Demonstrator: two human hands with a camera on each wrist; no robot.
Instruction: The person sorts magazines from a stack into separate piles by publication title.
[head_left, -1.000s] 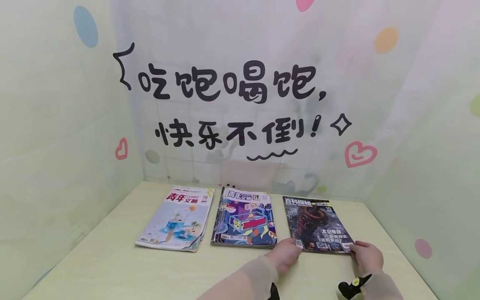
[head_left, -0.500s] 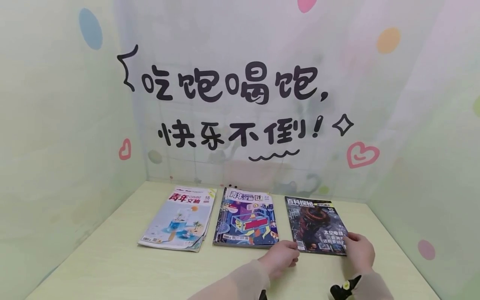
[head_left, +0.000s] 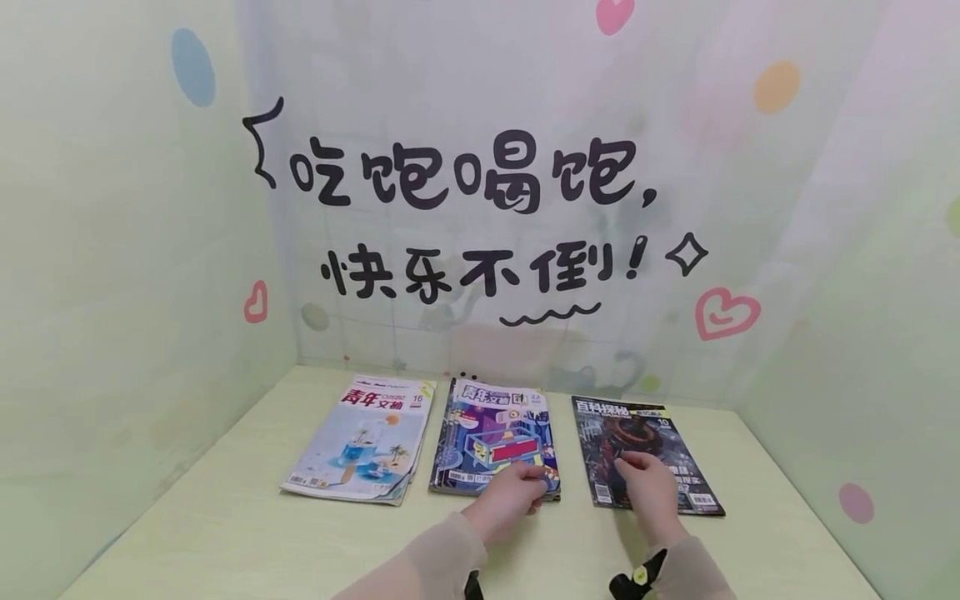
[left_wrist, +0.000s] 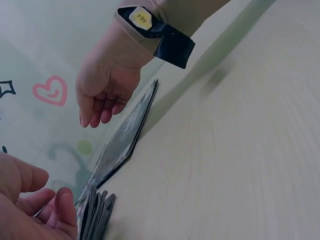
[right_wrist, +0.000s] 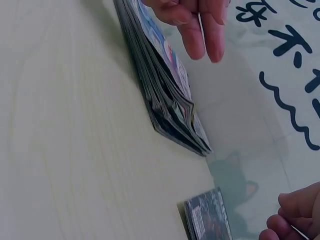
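Note:
My left hand [head_left: 513, 498] hovers over the lower right corner of the middle stack of magazines [head_left: 487, 437], a purple and blue cartoon cover on top. In the left wrist view that hand [left_wrist: 32, 200] has loosely bent fingers beside the stack's edges and nothing in them. Above the dark magazine [head_left: 611, 433] on the right, my right hand [head_left: 651, 493] hangs with loosely curled fingers, also holding nothing. It hides part of the lower cover. The left wrist view has a gap between this right hand [left_wrist: 107, 90] and the dark magazine [left_wrist: 122, 135].
A stack of magazines [head_left: 367, 442] with a pale blue beach cover lies at the left. All three piles sit in a row on the light wooden table [head_left: 247, 542]. A printed cloth wall [head_left: 480, 75] with black lettering stands behind them, and more cloth encloses both sides.
Both hands have come off the dark magazine's near corners and moved left. The left hand is now over the middle stack, the right hand over the dark magazine. The magazines lie much as before.

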